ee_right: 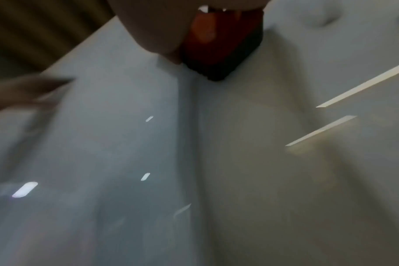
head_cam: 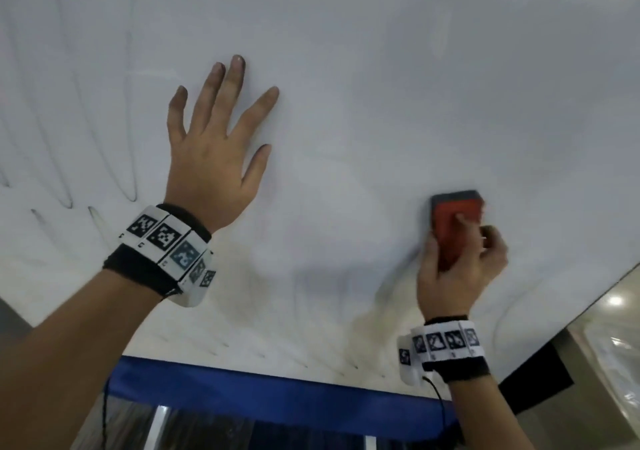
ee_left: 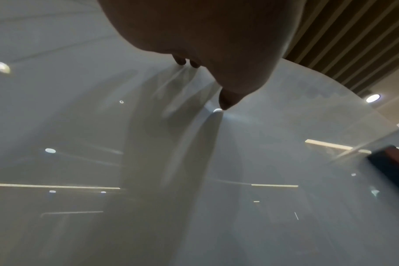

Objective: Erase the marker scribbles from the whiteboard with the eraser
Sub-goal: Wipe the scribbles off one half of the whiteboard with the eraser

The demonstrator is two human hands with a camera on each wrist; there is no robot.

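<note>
right hand (head_cam: 457, 273) grips the red eraser (head_cam: 455, 221) near the whiteboard (head_cam: 381, 85) right edge (blurred); left hand (head_cam: 211, 158) pressed flat, fingers spread.

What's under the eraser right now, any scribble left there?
The eraser, held in the right hand, lies flat on the whiteboard. The patch beneath it is covered, so ink there cannot be seen. Faint looping scribbles show far left, beside the flat left hand.
</note>
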